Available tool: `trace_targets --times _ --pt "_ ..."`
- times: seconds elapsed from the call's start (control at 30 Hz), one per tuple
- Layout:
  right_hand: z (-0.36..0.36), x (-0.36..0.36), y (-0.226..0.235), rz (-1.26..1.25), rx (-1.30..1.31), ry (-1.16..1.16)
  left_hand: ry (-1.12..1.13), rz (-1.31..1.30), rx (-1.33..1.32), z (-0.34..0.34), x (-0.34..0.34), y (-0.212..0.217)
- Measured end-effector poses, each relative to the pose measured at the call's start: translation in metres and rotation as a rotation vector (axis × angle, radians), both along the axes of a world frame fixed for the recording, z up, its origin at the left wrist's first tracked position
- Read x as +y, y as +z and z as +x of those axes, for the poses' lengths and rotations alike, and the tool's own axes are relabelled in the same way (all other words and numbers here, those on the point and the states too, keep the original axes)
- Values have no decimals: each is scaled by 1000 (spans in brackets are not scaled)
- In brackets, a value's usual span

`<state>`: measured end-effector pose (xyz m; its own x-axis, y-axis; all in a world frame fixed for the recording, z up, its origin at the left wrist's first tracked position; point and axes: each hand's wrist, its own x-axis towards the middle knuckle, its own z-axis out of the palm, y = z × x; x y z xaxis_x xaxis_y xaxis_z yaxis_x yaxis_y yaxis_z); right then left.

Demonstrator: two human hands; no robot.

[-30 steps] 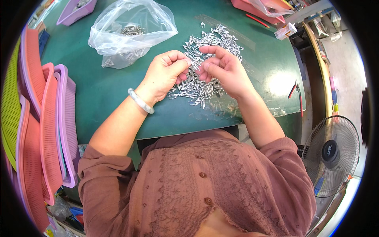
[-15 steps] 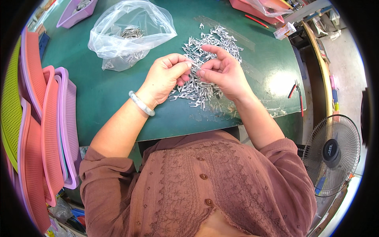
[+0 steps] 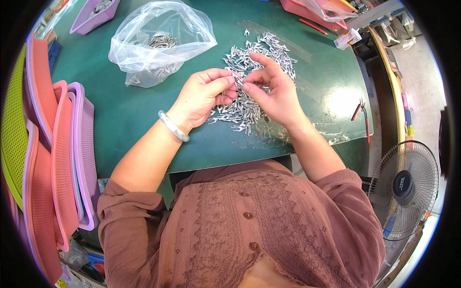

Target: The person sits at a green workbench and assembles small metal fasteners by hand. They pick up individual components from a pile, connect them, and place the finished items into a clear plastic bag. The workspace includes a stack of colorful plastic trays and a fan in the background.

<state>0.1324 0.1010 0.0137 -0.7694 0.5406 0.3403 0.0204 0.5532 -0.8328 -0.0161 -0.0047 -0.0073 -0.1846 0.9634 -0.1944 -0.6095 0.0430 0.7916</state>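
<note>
Both hands hover over a loose heap of small silvery forked metal pieces (image 3: pixel 247 108) on the green tabletop. My left hand (image 3: pixel 204 93), with a pale bangle (image 3: pixel 173 126) at its wrist, pinches a small metal piece between thumb and forefinger, its other fingers curled beneath. Close by on the right, my right hand (image 3: pixel 276 93) has its thumb tip against a bent finger while the forefinger arches up. Whatever sits in that right pinch is too small to make out. Behind the left hand stands an open clear plastic bag (image 3: pixel 161 53) with more metal pieces inside.
Stacked pink, purple and green perforated baskets (image 3: pixel 41 182) rise along the left. A purple tray (image 3: pixel 93 17) sits far left, a pink tray (image 3: pixel 314 13) far right. Red-handled pliers (image 3: pixel 360 113) lie at the right edge, near a small white box (image 3: pixel 347 39). A fan (image 3: pixel 403 185) stands lower right.
The hands stay in nearly the same place above the heap. My right forefinger has lifted slightly, and the fingers of my left hand have shifted a little.
</note>
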Motion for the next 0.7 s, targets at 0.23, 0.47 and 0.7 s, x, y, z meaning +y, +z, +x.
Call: trace_targets --times 0.23,0.47,0.7 --pt "8 13 -1 617 -240 20 -12 -7 63 2 1 1" --pt "8 11 -2 453 -252 -23 25 -7 9 0 1 1" --pt "4 13 -2 526 -209 41 17 -44 45 -2 2 -2"
